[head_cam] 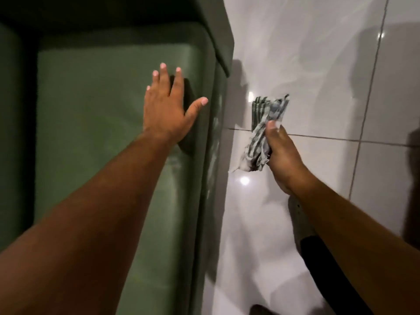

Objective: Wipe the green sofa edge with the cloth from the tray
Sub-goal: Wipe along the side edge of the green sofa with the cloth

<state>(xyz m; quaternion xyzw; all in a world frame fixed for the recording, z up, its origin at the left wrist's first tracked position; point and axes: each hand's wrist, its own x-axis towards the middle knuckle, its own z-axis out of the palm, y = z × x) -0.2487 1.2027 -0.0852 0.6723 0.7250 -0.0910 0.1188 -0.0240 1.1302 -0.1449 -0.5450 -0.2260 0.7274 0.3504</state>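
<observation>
The green sofa fills the left half of the head view; its front edge runs top to bottom down the middle and shows pale smears. My left hand lies flat on the seat cushion near that edge, fingers spread, holding nothing. My right hand is out over the floor to the right of the edge, shut on a folded grey-and-white striped cloth. The cloth hangs clear of the sofa, a short gap away. No tray is in view.
Glossy white floor tiles with dark grout lines cover the right half, with light glare spots. The sofa armrest juts out at the top. A dark trouser leg and grey shoe show under my right forearm.
</observation>
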